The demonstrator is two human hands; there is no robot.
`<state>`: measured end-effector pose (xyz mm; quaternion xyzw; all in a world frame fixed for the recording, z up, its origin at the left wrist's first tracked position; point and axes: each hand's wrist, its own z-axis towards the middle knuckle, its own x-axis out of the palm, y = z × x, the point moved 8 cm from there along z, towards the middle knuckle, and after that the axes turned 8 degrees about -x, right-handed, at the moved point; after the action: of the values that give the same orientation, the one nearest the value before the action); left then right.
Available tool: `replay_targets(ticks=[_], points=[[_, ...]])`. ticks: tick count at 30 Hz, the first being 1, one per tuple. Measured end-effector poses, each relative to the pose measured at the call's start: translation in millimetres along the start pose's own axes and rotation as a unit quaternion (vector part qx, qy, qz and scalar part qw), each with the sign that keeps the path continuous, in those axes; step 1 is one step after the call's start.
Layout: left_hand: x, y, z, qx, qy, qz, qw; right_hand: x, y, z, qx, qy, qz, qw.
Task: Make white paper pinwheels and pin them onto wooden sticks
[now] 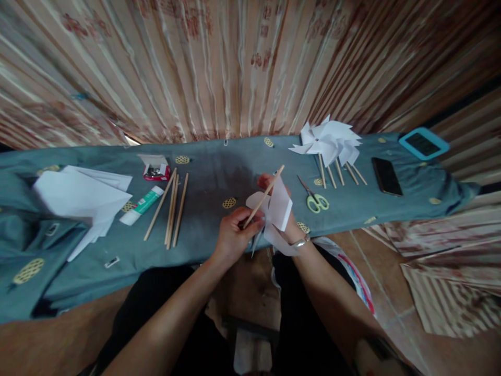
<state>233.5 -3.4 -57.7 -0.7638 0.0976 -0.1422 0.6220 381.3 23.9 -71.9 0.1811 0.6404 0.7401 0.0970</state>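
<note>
Between my hands, over the table's front edge, is a white paper pinwheel [281,205] with a wooden stick [264,195] lying across it. My left hand [236,230] is closed on the lower end of the stick, its thumb by the pinwheel's middle. From behind the paper, my right hand [288,224] holds the pinwheel; its fingers are partly hidden by the blades. Some fingertips of that hand show past the far side of the stick. Whether stick and paper are joined cannot be made out.
Finished pinwheels [331,140] lie stacked at the back right, near green-handled scissors [317,202], a phone [387,176] and a blue-framed device [424,143]. Leftward are loose sticks [171,211], a glue tube [141,205], a red box of small metal pieces [156,169] and paper sheets [84,193].
</note>
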Motion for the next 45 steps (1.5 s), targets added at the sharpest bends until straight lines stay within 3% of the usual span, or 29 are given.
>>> replay_targets(ticks=[3, 18, 21, 24, 29, 35, 37, 41, 45], points=[[0, -1, 1, 0.011, -0.002, 0.010, 1.000, -5, 0, 0, -0.013, -0.057, 0.015, 0.998], [1, -8, -1, 0.021, -0.009, 0.075, 0.997, 4, 0, -3, -0.024, -0.044, -0.031, 0.998], [0, -7, 0, 0.002, -0.010, 0.051, 0.999, 4, 0, 0, -0.036, -0.044, -0.033, 0.998], [-4, 1, 3, -0.063, -0.005, -0.039, 0.997, -2, 4, 5, -0.052, -0.054, -0.035, 0.997], [-21, 8, 6, -0.146, -0.039, -0.200, 0.968, -23, 38, -2, -0.108, -0.048, -0.122, 0.986], [-26, 0, -2, -0.165, -0.014, -0.225, 0.960, -21, 89, -38, -0.195, 0.038, -0.220, 0.955], [-26, -1, -4, -0.168, -0.003, -0.216, 0.962, -20, 85, -40, -0.166, 0.054, -0.211, 0.962], [-23, 6, -8, -0.186, 0.037, -0.198, 0.962, -14, 58, -32, -0.036, 0.125, -0.123, 0.984], [-19, 14, -11, -0.200, 0.057, -0.197, 0.958, 2, 51, -28, 0.019, 0.228, 0.003, 0.974]])
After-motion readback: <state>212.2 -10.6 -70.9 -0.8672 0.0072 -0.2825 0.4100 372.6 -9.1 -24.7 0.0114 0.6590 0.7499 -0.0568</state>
